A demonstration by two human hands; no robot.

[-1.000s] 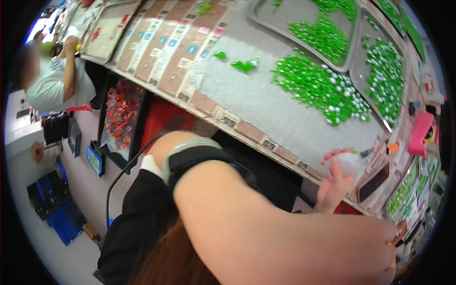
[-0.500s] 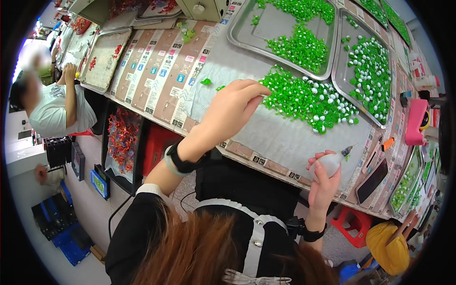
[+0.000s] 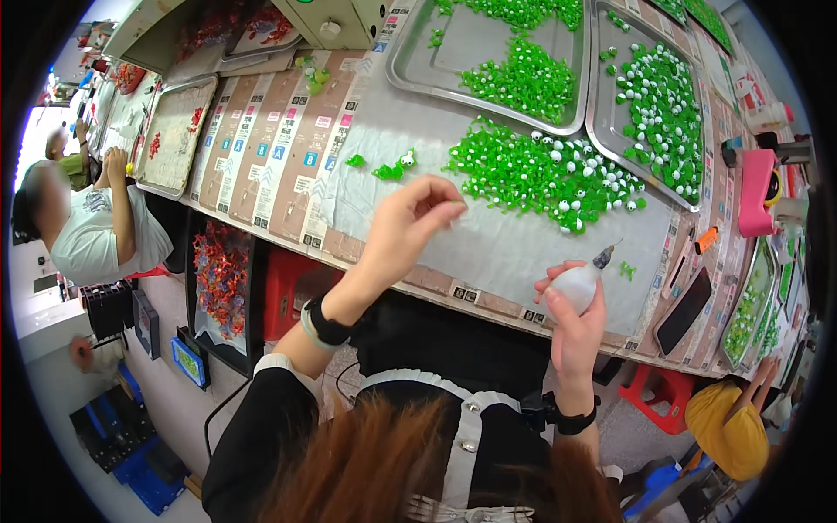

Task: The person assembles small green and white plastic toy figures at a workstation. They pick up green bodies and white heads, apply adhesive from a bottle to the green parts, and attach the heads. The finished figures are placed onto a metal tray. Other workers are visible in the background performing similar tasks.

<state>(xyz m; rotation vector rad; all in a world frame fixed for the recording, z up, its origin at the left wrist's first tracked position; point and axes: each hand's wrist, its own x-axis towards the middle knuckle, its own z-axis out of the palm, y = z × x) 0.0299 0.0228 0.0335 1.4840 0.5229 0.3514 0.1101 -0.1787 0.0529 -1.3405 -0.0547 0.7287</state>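
Note:
My right hand wraps round a round white squeeze bottle with a dark nozzle and a thin needle pointing up and away. My left hand is raised over the cloth in a pinch, thumb against forefinger; what sits between the fingertips is too small to make out. Just beyond it lies a loose pile of small green plastic pieces, mixed at its right side with white eyeball-like balls. A few joined green pieces lie to the left of that pile. One green piece rests beside the needle.
Metal trays of green pieces stand at the back. A phone, an orange cutter and a pink tape dispenser lie to the right. A black bin of red pieces is below left. Co-workers sit on both sides.
My left hand has drawn back from the green pile toward me, still pinched. The right hand has shifted slightly left with the squeeze bottle. The whole view has turned a little.

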